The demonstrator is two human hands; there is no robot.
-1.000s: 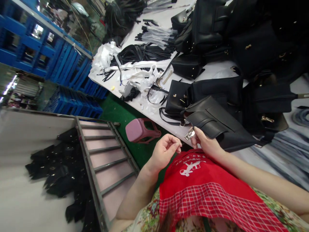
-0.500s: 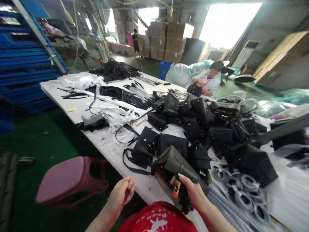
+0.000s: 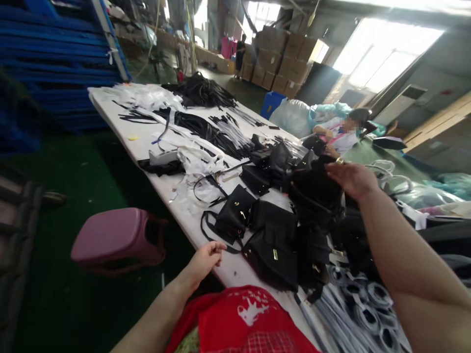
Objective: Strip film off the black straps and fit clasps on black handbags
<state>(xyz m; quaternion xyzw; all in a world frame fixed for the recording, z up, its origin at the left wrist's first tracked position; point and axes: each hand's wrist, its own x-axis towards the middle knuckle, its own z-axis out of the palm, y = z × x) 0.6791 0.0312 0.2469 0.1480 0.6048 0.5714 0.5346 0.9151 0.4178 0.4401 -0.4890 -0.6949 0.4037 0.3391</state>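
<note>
My right hand point(image 3: 349, 179) reaches out over the pile of black handbags and grips the top of one black handbag point(image 3: 312, 196), which it holds above the others. My left hand point(image 3: 206, 259) rests at the near edge of the white table point(image 3: 147, 142). Its fingers are loosely spread and hold nothing. Just beyond it lie a small black handbag with a gold clasp point(image 3: 235, 215) and its thin strap. Another black handbag point(image 3: 274, 250) lies flat between my arms. I wear a red apron point(image 3: 243, 318).
A pink plastic stool point(image 3: 117, 238) stands on the green floor left of the table. Black straps point(image 3: 198, 127) and white wrappers point(image 3: 198, 159) cover the far table. Coiled grey straps point(image 3: 364, 304) lie at the near right. A seated person point(image 3: 340, 135) works beyond. Blue pallets point(image 3: 55, 54) are stacked left.
My right hand has carried the black handbag from the table's near edge up and out to the pile. My left hand has lowered to the table edge. The view swung up and right.
</note>
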